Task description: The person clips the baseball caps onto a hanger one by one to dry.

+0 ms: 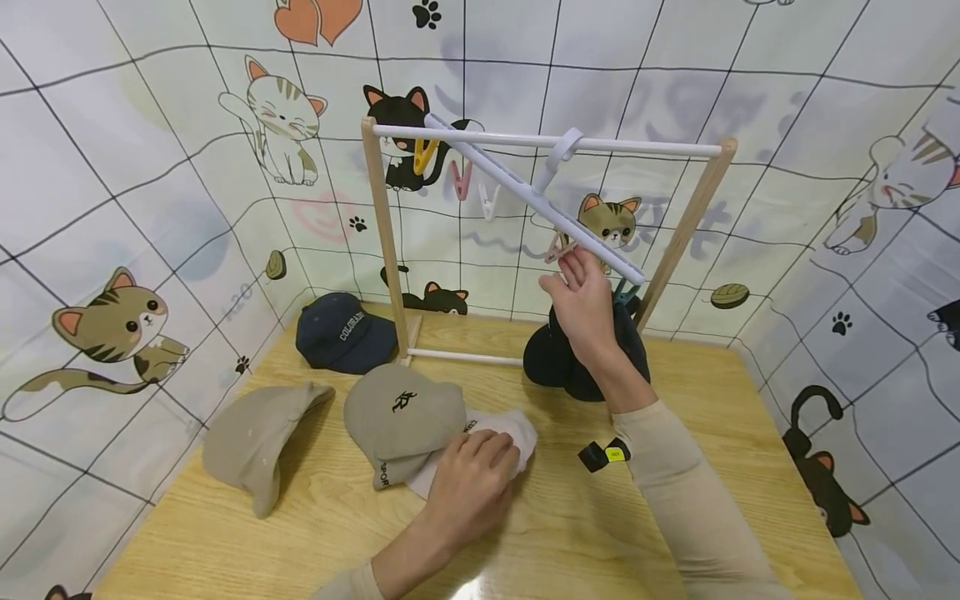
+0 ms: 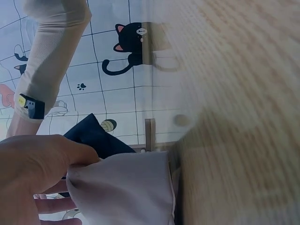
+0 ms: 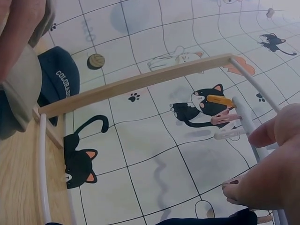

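Note:
In the head view, my left hand point(image 1: 471, 487) grips a white cap point(image 1: 521, 433) on the table. The left wrist view shows the thumb pressing on the pale fabric point(image 2: 124, 187), with the fingers behind it. My right hand point(image 1: 585, 304) is raised to the low end of a tilted white clip hanger point(image 1: 510, 179), near a pink clip point(image 1: 557, 247). In the right wrist view its thumb and finger stand apart, with no thing plainly between them. Dark caps point(image 1: 547, 358) hang below a green clip point(image 1: 624, 292), partly hidden by the right hand and forearm.
The hanger hooks over a rack's white top rail point(image 1: 645, 147). Yellow, pink and white clips point(image 1: 489, 202) dangle from it. A beige cap with a black logo point(image 1: 401, 412) overlaps the white one. Another beige cap point(image 1: 247, 442) and a navy cap point(image 1: 337, 333) lie left.

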`<action>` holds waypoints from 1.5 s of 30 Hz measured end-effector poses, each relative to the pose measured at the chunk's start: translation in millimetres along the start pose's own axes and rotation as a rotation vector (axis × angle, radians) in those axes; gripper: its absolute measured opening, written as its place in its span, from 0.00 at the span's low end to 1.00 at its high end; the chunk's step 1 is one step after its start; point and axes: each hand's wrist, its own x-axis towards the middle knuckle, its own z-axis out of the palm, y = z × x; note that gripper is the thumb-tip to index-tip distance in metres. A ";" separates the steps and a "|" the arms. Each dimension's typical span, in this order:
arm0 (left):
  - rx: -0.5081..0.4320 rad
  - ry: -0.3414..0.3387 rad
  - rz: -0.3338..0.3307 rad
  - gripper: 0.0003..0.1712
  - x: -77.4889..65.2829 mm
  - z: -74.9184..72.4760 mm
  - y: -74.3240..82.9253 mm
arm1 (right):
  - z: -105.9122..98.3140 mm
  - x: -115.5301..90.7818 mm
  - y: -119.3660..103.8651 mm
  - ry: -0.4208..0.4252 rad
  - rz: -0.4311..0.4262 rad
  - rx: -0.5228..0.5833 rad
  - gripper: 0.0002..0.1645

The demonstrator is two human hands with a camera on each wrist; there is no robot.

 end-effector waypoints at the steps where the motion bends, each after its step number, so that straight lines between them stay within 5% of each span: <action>1: 0.005 0.003 0.005 0.17 0.0 0.2 -0.1 | 0.9 0.8 -0.5 0.009 0.001 0.002 0.50; 23: -0.003 0.071 -0.032 0.09 5.8 -0.2 0.8 | 3.8 10.6 0.3 0.163 -0.024 -0.038 0.31; 35: -0.002 0.075 -0.010 0.15 8.0 2.3 -0.6 | -3.1 16.5 4.4 0.191 -0.057 -0.051 0.32; 45: 0.015 0.072 -0.027 0.10 9.3 -3.4 -2.5 | -4.0 22.2 5.1 0.269 -0.069 -0.054 0.26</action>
